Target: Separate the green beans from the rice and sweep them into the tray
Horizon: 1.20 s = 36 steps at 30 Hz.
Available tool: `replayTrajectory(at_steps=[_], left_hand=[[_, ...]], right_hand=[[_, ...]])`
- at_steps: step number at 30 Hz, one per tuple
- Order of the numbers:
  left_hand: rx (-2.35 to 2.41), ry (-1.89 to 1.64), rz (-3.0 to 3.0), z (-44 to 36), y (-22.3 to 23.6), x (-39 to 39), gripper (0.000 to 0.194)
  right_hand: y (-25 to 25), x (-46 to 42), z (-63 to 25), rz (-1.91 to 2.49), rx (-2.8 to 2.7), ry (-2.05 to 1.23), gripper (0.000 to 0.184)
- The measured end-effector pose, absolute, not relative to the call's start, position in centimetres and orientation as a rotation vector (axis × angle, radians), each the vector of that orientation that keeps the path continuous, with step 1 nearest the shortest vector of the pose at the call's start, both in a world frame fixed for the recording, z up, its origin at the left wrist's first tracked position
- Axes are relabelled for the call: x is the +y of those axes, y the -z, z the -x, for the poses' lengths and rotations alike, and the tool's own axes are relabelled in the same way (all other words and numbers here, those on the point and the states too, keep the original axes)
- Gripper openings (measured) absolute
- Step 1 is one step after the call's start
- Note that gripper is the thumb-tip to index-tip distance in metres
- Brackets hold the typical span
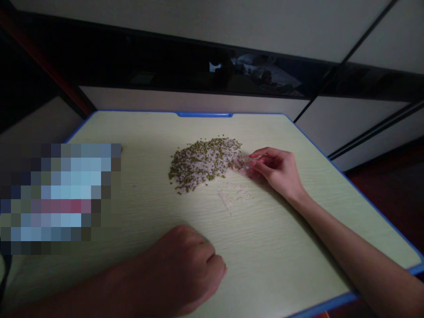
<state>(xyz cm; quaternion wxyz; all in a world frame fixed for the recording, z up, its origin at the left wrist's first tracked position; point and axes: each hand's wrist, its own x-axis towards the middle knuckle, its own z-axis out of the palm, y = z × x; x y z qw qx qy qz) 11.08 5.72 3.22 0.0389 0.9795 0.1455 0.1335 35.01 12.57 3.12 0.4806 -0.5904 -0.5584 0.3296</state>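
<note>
A mound of green beans mixed with white rice-like grains (205, 161) lies spread over the middle of the table. At its right edge my right hand (276, 172) is closed, thumb and fingertips pinching a small clear plastic piece with pink marks (243, 165). That piece touches the mound's edge; its exact kind is hard to make out. A thin scatter of pale grains (228, 198) sits just in front of the mound. My left hand (188, 267) rests near the table's front as a closed fist, apart from the grains, with nothing showing in it.
The pale wood-grain table (142, 207) has a blue rim, with a blue handle (205, 115) at the far edge. A pixelated, blurred-out object (73, 190) covers the left side. Light cabinet fronts with a dark glossy band (159, 66) stand right behind the table.
</note>
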Motion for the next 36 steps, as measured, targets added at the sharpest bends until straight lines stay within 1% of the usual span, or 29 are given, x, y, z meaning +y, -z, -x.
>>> replayTrajectory(at_steps=[10, 20, 36], left_hand=[[0.441, -0.398, -3.005, -11.20, -3.27, 5.97, 0.023], [0.447, -0.413, -3.018, -11.17, -3.16, 5.85, 0.023], [0.432, -0.408, -3.006, -11.07, -3.16, 5.86, 0.023]], right_hand=[[-2.99, 12.61, -34.91, 1.390, -1.366, -0.825, 0.012], [-2.97, 12.68, -34.93, 1.385, -1.396, -0.796, 0.013], [-3.21, 12.51, -34.94, 1.381, -1.506, -0.759, 0.011]])
